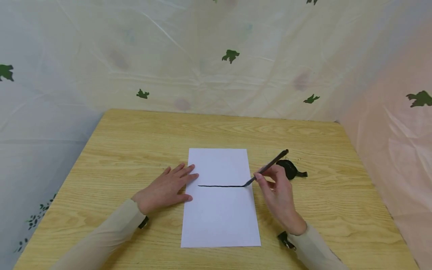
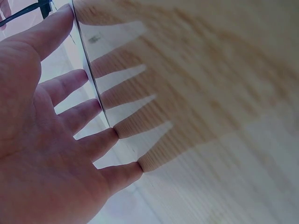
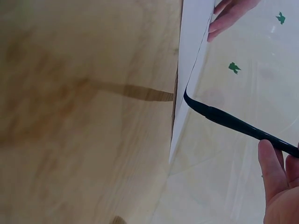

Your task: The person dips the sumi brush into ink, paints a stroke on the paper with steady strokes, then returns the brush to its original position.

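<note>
Brush [image 1: 269,166]: its tip touches the paper [image 1: 219,221] near the right edge, at the right end of a black line [image 1: 221,186]; the shaft slants up and right.
Right hand [image 1: 278,195]: pinches the shaft between thumb and fingers.
Left hand [image 1: 165,190]: fingers spread and extended, some tips on the paper's left edge.
Black object [image 1: 287,168]: on the bench [image 1: 135,150], just beyond the right hand.
Stroke: seemingly at its finish.
Next move: probably calls for a clean lift, the paper held steady.
</note>
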Available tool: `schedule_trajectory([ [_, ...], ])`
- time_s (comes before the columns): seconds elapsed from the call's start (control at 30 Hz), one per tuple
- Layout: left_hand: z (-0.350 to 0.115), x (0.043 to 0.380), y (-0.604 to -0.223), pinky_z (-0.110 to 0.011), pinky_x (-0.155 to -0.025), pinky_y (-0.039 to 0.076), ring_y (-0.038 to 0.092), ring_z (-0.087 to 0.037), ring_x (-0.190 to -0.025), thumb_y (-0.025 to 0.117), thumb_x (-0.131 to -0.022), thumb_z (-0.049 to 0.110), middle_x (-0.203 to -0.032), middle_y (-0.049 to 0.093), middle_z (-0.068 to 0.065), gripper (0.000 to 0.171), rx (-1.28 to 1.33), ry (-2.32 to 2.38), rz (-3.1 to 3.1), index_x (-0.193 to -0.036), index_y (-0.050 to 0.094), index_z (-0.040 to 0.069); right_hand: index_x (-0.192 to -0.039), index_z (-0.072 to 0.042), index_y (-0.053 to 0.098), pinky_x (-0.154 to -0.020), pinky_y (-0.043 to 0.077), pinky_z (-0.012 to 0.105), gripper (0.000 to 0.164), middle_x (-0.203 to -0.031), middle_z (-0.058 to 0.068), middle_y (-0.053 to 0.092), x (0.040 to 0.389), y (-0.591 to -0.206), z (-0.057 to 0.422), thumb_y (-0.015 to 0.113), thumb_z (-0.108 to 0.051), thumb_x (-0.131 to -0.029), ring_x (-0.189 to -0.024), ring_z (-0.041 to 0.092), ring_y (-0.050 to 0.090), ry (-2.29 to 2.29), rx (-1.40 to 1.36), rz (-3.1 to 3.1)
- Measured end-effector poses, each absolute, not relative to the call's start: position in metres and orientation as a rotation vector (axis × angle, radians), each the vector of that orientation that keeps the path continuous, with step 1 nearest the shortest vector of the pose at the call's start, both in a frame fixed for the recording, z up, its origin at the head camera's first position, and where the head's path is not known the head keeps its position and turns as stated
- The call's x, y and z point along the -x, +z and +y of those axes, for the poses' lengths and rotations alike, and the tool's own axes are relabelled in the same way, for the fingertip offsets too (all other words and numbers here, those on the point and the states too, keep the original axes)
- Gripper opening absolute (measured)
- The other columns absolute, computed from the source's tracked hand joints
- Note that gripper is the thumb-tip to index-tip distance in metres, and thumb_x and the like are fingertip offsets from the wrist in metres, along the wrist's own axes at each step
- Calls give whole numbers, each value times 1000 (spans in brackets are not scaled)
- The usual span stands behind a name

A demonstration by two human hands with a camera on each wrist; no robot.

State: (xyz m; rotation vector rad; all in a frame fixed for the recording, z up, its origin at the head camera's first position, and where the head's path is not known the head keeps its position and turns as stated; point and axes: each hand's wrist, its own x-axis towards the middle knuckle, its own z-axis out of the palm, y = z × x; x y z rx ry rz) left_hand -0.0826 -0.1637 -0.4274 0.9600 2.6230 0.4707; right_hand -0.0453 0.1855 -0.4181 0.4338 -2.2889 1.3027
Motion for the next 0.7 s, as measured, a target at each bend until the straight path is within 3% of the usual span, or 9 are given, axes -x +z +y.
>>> schedule_trajectory([
  [0.53,-164,81,-423,-71,-116,24,21,-40,-155,71,-98,42,-168,29,-13,72,-976,456,2636,-157,45,11,-116,7,53,-73,56,14,34,-106,11,66,44,-417,187,72,14,-89,-97,7,67,1343,-392,-2301],
  [0.7,-164,80,-423,-71,-115,24,22,-41,-155,71,-98,41,-168,30,-13,72,-973,462,2639,-157,46,10,-117,7,52,-75,56,15,33,-106,12,66,44,-415,186,71,13,-90,-96,12,68,1355,-408,-2293],
])
